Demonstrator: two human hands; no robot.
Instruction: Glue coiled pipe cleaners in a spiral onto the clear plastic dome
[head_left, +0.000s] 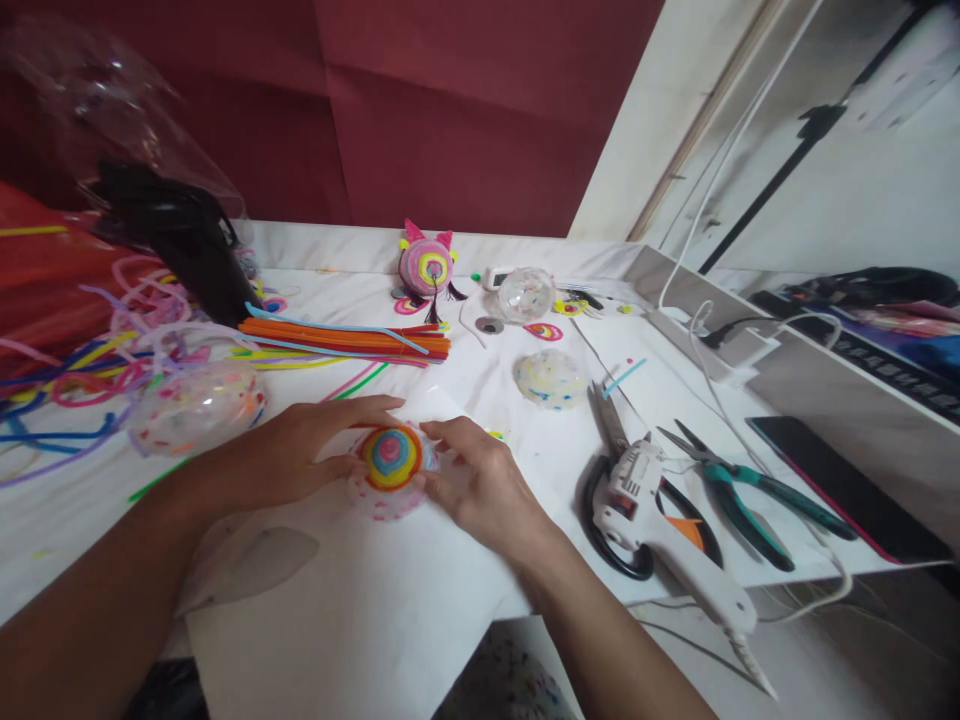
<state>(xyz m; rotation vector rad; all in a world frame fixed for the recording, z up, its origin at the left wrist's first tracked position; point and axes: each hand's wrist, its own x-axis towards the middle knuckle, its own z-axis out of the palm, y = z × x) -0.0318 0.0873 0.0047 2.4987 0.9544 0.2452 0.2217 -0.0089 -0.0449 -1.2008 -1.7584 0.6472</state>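
Clear dome [390,507], sides covered by the left hand [292,452] and right hand [486,490]
Can't see its underside at all, and both forearms [112,590] get chopped by the bottom edge, same for some speckled thing [506,688], no clue what. Glue gun [646,525] blocks the middle of the scissors [613,430], loose pipe cleaners [82,432] run off the left, lettering on the dark strip [900,378] is too blurry to read.
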